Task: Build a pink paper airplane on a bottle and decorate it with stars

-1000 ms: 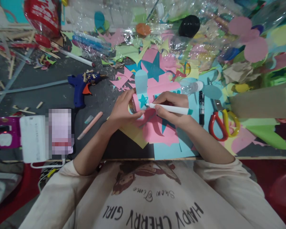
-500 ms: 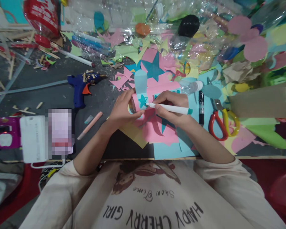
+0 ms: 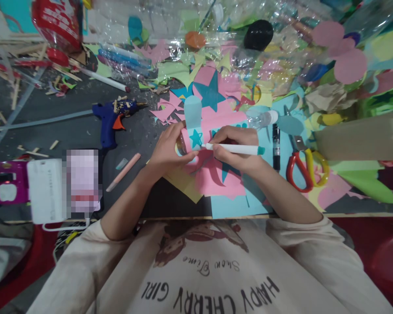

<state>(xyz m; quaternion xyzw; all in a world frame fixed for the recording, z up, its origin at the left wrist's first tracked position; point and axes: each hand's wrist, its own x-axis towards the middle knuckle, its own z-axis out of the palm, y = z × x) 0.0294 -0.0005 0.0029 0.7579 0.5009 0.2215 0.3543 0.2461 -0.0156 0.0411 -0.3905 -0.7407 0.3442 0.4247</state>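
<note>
A plastic bottle [image 3: 262, 119] wrapped in pink paper lies on its side, its white cap to the right. My left hand [image 3: 170, 150] grips the bottle's base end, thumb on the near side and fingers on the far side. Around that end runs a light blue paper strip [image 3: 193, 113] bearing a teal star [image 3: 195, 138]. In my right hand [image 3: 237, 146] is a white marker pen [image 3: 242, 149] with a teal end, held in a writing grip. Its tip is at the star's right edge. More teal marks on the pink paper are partly hidden behind my right hand.
Left of my hands lie a blue glue gun [image 3: 109, 117], a pink marker [image 3: 124, 171] and a phone [image 3: 83, 181]. To the right are a black marker [image 3: 276, 146], scissors [image 3: 299, 172] and a cardboard piece [image 3: 360, 137]. Paper scraps and clear plastic bottles crowd the back.
The marker's tip has shifted very slightly beside the star's lower right edge. Both hands otherwise keep their place and hold.
</note>
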